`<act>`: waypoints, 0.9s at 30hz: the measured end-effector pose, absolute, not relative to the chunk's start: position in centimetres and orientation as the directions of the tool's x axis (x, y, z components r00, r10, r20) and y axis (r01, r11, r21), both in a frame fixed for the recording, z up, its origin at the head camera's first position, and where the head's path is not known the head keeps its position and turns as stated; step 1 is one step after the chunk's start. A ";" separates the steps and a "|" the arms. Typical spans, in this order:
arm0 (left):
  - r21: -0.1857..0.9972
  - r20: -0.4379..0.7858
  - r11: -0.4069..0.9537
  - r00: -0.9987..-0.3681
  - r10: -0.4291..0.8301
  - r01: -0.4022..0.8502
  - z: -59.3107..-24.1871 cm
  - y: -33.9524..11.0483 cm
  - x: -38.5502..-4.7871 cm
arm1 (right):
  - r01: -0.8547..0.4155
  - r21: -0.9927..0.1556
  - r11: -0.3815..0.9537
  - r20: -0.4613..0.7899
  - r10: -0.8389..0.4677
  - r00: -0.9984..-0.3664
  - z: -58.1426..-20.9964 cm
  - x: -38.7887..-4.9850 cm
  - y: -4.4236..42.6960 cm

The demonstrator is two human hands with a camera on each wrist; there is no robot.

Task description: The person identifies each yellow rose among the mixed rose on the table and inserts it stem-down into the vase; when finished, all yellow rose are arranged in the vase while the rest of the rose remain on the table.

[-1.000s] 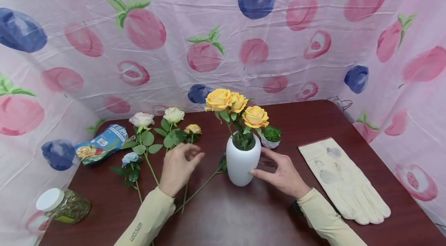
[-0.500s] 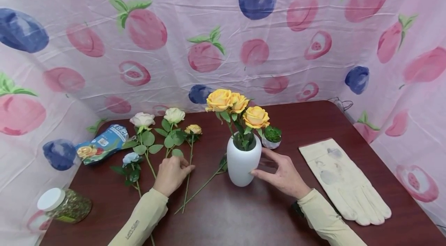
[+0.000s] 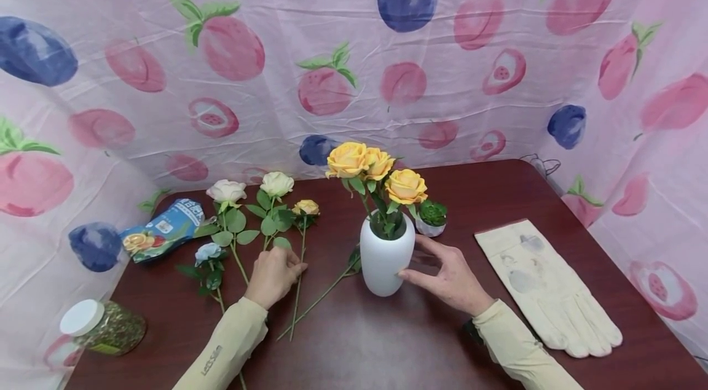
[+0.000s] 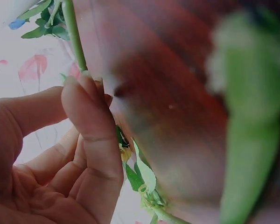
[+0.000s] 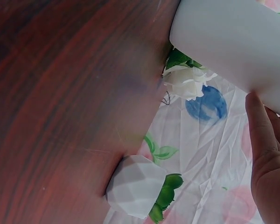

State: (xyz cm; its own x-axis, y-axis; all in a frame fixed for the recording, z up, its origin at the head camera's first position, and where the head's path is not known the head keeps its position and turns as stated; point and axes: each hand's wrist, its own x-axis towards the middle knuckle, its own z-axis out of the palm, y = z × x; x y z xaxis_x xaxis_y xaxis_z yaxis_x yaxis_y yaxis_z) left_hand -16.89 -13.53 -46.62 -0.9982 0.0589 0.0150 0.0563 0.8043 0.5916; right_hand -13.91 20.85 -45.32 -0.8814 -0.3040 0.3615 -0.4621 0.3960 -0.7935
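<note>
My left hand (image 3: 273, 276) is low over the table, thumb and fingertips together on a thin green rose stem (image 4: 74, 37). The small yellow rose (image 3: 306, 207) has its stem right at the thumb tip; I cannot tell for certain which rose is pinched. Just above the hand lie a white rose (image 3: 276, 183) and a pale pink rose (image 3: 227, 191); a light blue rose (image 3: 208, 251) lies to its left. My right hand (image 3: 450, 279) holds the white vase (image 3: 386, 264) from the right side, thumb in front. Several yellow roses (image 3: 406, 186) stand upright in the vase.
A small potted succulent (image 3: 431, 218) stands behind the vase. White gloves (image 3: 544, 285) lie at the right. A blue packet (image 3: 165, 229) and a white-lidded jar (image 3: 105, 325) are at the left. Another green stem (image 3: 321, 298) lies left of the vase.
My left hand has moved down and slightly left onto the stems, and its thumb and fingers have closed together. The right hand and the vase stay in place.
</note>
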 end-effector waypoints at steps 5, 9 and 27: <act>0.591 -0.003 0.806 -0.999 0.051 0.040 -46.5 -13.5 -16.4 | -0.462 -0.794 0.396 0.361 -0.305 -0.882 -45.4 -13.8 20.8; 0.611 0.002 0.791 -0.999 0.043 0.036 -46.1 -13.6 -16.0 | -0.461 -0.794 0.397 0.359 -0.306 -0.882 -45.4 -13.8 20.8; 0.774 0.186 0.606 -0.981 0.058 0.183 -42.1 -12.0 -14.3 | -0.457 -0.803 0.383 0.357 -0.304 -0.883 -45.4 -13.9 20.8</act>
State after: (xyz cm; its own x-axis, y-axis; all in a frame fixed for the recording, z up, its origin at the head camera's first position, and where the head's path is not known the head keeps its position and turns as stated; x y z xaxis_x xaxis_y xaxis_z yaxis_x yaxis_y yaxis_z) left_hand -14.28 -12.05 -42.11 -0.9807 0.0584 0.1864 0.1832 0.6056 0.7744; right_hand -13.89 20.85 -45.36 -0.8832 -0.3038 0.3572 -0.4566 0.3833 -0.8029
